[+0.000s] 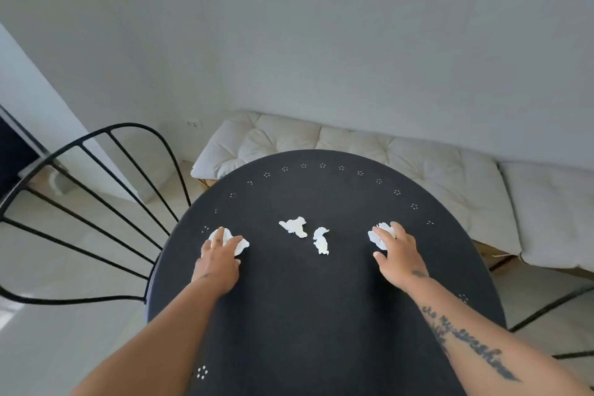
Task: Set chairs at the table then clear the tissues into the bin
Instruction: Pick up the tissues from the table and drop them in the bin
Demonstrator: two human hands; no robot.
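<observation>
Several crumpled white tissues lie on the round black table (pixel 321 315). My left hand (pixel 218 259) rests on the left tissue (pixel 242 245), fingers curled over it. My right hand (pixel 398 259) covers the right tissue (pixel 377 236), fingers bent around it. Two more tissues lie loose between my hands: one (pixel 294 226) at centre left, one (pixel 321 240) just right of it. A black wire chair (pixel 86 202) stands against the table's left edge. Part of a second black chair (pixel 546 305) shows at the right. No bin is in view.
A low bench with cream tufted cushions (pixel 369 151) runs along the wall behind the table. A white wall with a socket (pixel 193 124) is at the back. Pale floor lies to the left, under the chair.
</observation>
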